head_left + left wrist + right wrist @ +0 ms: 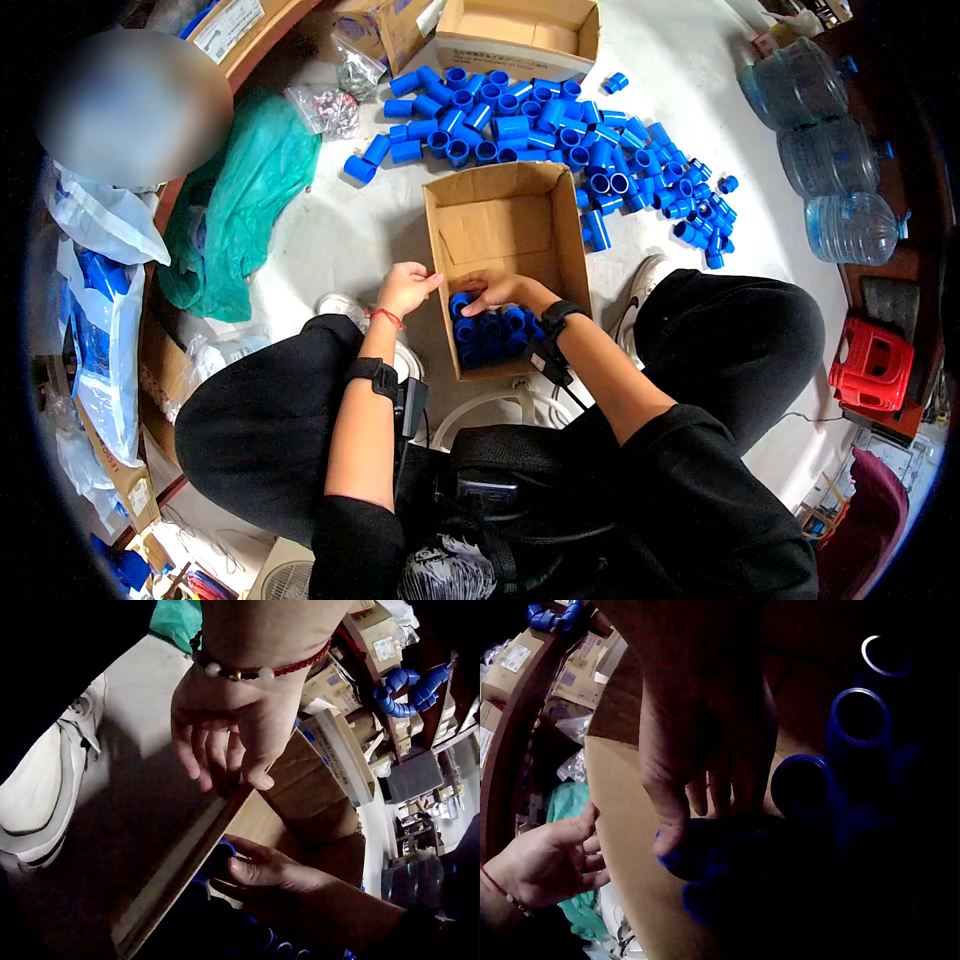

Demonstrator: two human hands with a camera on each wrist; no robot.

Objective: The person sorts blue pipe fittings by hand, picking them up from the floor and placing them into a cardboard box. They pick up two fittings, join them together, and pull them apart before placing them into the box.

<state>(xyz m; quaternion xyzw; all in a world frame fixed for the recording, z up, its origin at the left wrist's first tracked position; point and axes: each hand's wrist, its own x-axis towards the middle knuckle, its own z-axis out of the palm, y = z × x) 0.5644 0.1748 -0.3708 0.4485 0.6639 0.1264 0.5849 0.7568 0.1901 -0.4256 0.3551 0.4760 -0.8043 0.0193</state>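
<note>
An open cardboard box (505, 225) stands on the floor between the person's legs, with blue pipe couplings (490, 340) packed in its near end. The right hand (497, 288) reaches down inside and grips a blue pipe coupling (686, 859) near the left wall, thumb on its end and fingers behind it. Shadow hides much of that coupling in the right wrist view. At the left wall, the left hand (408, 288) holds the rim (217, 832) between thumb and bent fingers, its fingers on the outer side.
A wide pile of loose blue couplings (510, 130) lies beyond the box. Behind it stands another open carton (515, 50). A green plastic bag (240, 215) lies at left, small clear bags (335, 110) near it. Water bottles (850, 230) and a red stool (872, 365) stand at right.
</note>
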